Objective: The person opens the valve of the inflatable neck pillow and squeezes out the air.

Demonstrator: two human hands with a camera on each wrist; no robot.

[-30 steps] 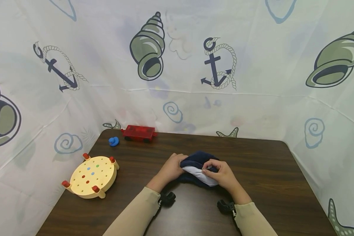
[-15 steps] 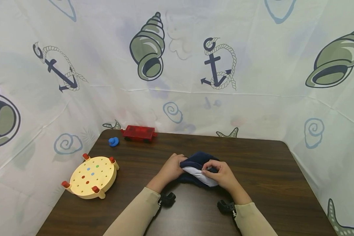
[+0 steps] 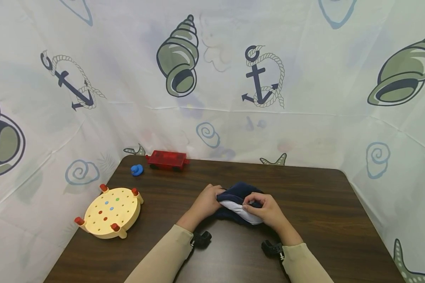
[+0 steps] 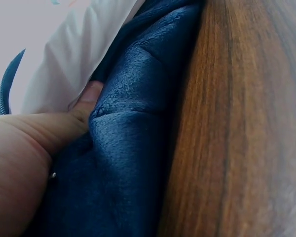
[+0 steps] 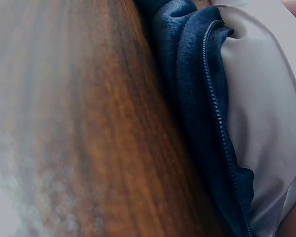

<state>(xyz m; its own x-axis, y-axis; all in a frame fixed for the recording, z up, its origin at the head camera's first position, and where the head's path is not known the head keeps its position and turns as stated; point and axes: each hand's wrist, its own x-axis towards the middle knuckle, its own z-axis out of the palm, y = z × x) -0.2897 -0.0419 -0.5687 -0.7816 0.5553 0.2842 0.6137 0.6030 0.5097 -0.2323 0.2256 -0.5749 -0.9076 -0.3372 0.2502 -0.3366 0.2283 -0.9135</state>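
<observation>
A navy plush pillow cover [image 3: 239, 190] lies on the table, its zipped opening spread wide with a smooth white inner [image 3: 236, 207] bulging in the gap. My left hand [image 3: 207, 201] grips its left end; in the left wrist view the thumb [image 4: 64, 127] is tucked between the plush edge and the white fabric. At the right part of the opening, the thumb and forefinger of my right hand [image 3: 269, 209] pinch at the zipper. The right wrist view shows the zipper teeth [image 5: 218, 111] running down the navy edge, while that hand's fingertips are out of sight there.
A yellow round pegboard-like toy [image 3: 111, 212] with red-tipped legs sits at the left. Behind it are a blue rubber duck [image 3: 136, 170] and a translucent red toy wagon [image 3: 168, 159]. The brown table [image 3: 315, 204] backs onto a white printed curtain [image 3: 219, 86].
</observation>
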